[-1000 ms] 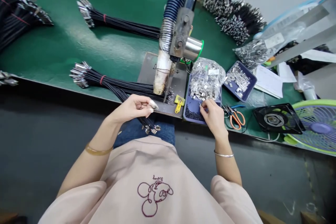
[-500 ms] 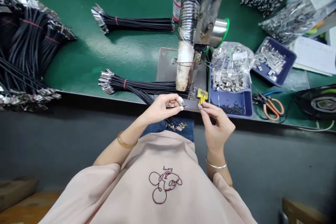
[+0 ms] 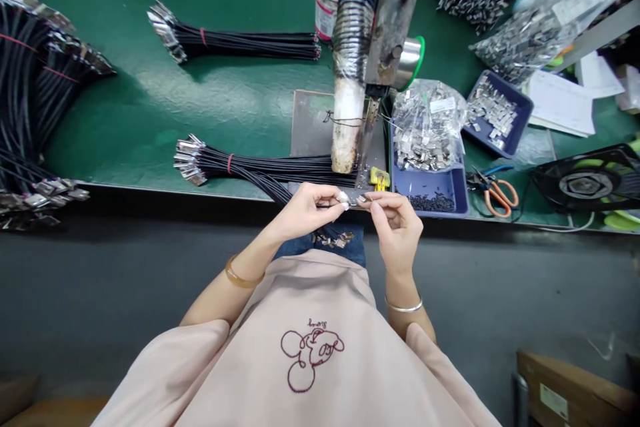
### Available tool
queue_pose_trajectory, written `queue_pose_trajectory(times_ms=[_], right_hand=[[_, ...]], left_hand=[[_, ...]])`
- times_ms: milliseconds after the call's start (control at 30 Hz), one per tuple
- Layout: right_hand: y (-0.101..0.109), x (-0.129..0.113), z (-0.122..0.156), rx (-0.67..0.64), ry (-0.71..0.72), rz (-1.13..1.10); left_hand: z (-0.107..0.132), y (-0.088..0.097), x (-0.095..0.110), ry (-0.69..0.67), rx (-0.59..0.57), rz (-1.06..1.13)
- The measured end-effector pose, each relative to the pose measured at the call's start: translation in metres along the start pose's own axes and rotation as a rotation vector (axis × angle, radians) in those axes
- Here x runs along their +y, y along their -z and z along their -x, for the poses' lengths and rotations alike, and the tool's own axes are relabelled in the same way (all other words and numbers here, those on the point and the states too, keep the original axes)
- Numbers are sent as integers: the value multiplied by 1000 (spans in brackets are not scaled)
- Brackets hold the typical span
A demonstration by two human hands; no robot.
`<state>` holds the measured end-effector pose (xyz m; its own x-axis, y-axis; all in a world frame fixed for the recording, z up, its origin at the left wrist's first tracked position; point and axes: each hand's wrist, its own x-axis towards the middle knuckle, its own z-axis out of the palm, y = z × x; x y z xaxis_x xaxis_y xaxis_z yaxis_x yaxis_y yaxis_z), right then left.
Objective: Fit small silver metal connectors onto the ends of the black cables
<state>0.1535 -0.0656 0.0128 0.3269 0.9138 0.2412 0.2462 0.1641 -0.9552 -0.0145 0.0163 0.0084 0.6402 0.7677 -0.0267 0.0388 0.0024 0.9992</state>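
My left hand (image 3: 307, 210) is closed in a pinch on the end of a thin black cable at the table's front edge. My right hand (image 3: 395, 223) is closed too, pinching a small metal clip (image 3: 364, 198) that meets the cable end between the two hands. Just beyond them lies a bundle of black cables (image 3: 250, 165) with metal ends. More metal-tipped cable ends (image 3: 334, 238) hang on my lap below the left hand. A soldering head with a blue hose (image 3: 355, 60) stands over a metal plate (image 3: 310, 127) right behind my hands.
A blue tray (image 3: 440, 183) holds a bag of metal clips (image 3: 425, 127); a second blue tray (image 3: 500, 113) lies behind it. Orange-handled scissors (image 3: 493, 190) and a black fan (image 3: 583, 183) lie to the right. Further cable bundles (image 3: 240, 43) cover the green table (image 3: 130, 107) at left and back.
My right hand left the blue tray carrying a clip and came left to meet my left hand. The view shifted toward the left and down.
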Motion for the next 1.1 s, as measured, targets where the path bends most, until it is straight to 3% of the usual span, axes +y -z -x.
queue_pose_trajectory(times_ms=[233,533,767,1100], right_hand=[[-2,4,4,2,190,153],[0,10,2,92,148,130],[0,11,3,20,344,211],[-1,13,-1,-10,160,41]], left_hand=[[-1,-5,-7,14,86,26],[-2,-12,0,5,182,74],[-5,-14,-1,16,199,102],[-6,-11,1,36,151,128]])
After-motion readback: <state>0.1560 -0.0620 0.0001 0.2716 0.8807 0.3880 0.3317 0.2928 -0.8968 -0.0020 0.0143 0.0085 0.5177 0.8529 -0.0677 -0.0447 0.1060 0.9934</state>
